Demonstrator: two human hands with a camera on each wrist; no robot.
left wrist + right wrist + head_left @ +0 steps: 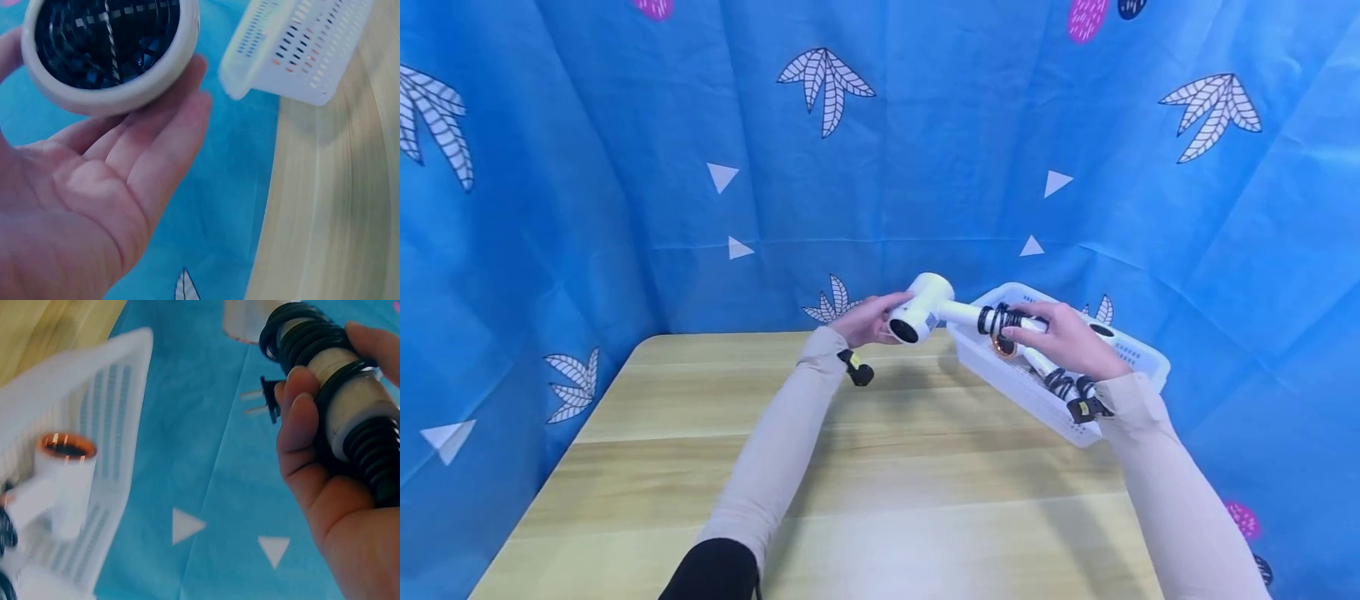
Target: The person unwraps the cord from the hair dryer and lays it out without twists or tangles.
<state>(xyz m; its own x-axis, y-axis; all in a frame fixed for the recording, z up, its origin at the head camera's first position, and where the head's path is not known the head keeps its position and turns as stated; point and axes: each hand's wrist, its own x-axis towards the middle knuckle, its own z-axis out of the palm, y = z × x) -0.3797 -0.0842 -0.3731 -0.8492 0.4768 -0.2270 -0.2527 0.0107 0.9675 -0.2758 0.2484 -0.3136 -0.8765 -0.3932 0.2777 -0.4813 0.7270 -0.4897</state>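
Note:
A white hair dryer [929, 293] is held up above the table between both hands, with its barrel to the left. My left hand [869, 322] holds the barrel, thumb on one side and fingers underneath; the dark grille [109, 47] at the barrel's end faces the left wrist camera. Around the handle curl the fingers of my right hand [1075, 343], over a black cord [306, 334] wound about it. A two-pin plug [270, 400] sticks out beside those fingers. Below the right hand, another white hair dryer [65, 487] with a copper-coloured rim lies in the white basket [1000, 385].
The perforated basket stands at the table's back right, with more coiled black cord [1060, 383] inside. A light wooden table [715, 433] spreads below the hands. Behind it hangs a blue patterned curtain [895, 183].

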